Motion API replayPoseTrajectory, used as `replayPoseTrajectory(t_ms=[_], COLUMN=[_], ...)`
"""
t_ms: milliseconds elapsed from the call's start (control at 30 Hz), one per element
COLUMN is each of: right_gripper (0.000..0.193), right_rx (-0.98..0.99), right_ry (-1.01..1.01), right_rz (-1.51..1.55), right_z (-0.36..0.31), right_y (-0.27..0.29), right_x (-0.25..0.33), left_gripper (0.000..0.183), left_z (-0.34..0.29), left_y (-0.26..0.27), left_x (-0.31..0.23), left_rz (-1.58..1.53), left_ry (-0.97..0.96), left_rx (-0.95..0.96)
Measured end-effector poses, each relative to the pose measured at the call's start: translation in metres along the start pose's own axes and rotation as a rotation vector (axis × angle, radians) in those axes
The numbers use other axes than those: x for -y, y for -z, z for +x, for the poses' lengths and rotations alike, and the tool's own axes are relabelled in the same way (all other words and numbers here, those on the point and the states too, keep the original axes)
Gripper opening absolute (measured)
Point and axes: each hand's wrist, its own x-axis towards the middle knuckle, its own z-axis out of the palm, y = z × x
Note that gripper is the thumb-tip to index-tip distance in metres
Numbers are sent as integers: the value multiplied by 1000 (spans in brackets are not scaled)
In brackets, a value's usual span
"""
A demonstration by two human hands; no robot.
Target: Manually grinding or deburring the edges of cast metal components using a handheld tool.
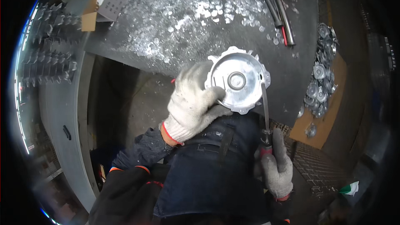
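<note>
Here at the near edge of the bench (287, 77), the left hand (185, 104), wearing a white glove, is gripping a round metal casting (237, 80), with its thumb pressing on the face at the rim; its fingers are mostly hiding behind, and the hand is partly closing around that side. The casting is showing its shiny hollow face with the ringed centre, and it is sitting over the bench's near edge, though whether it is touching the top, we cannot be telling. Below that edge, the right hand (277, 168), gloved too, is wrapping round the red handle of a slim tool (266, 110), one digit stretching up beside the shaft. The tool is pointing up toward the bench, its tip meeting the casting's right-hand rim. Across the bench top, pale flakes (183, 10) are lying scattered in drifts. At the bench's far left corner a box (114, 2) is standing open, while toward the bench's right side two bars (285, 18) are lying side by side, something red showing between them. Beyond the bench's right edge a pile of metal parts (320, 73) is resting on brown cardboard (321, 131), one piece sitting apart from the heap.
</note>
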Motion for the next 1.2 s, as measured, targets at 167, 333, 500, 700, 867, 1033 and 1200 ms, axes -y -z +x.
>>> replayPoseTrajectory(t_ms=[167, 333, 500, 700, 867, 1033, 1200], right_gripper=[65, 64, 62, 62, 60, 60, 64], right_rx=[3, 45, 46, 58, 87, 84, 98], right_ry=[-4, 164, 94, -38, -233, -160, -18], right_rz=[-523, -817, -998, -1140, -1177, -1260, -1248], right_z=[2, 13, 27, 46, 58, 59, 61], right_y=[-10, -8, -14, -29, -41, -41, -39], right_x=[46, 68, 93, 122, 133, 130, 119], left_gripper=[110, 130, 137, 135, 136, 132, 133], left_z=[6, 12, 10, 16, 17, 15, 16], left_y=[4, -7, -11, -10, -9, -11, -12], left_x=[24, 20, 19, 21, 23, 25, 26], left_rz=[34, -29, 22, 47, -27, -45, -53], left_ry=[-28, 18, 5, 62, 41, 1, -21], left_rx=[-10, 112, 97, 142, 93, 41, 28])
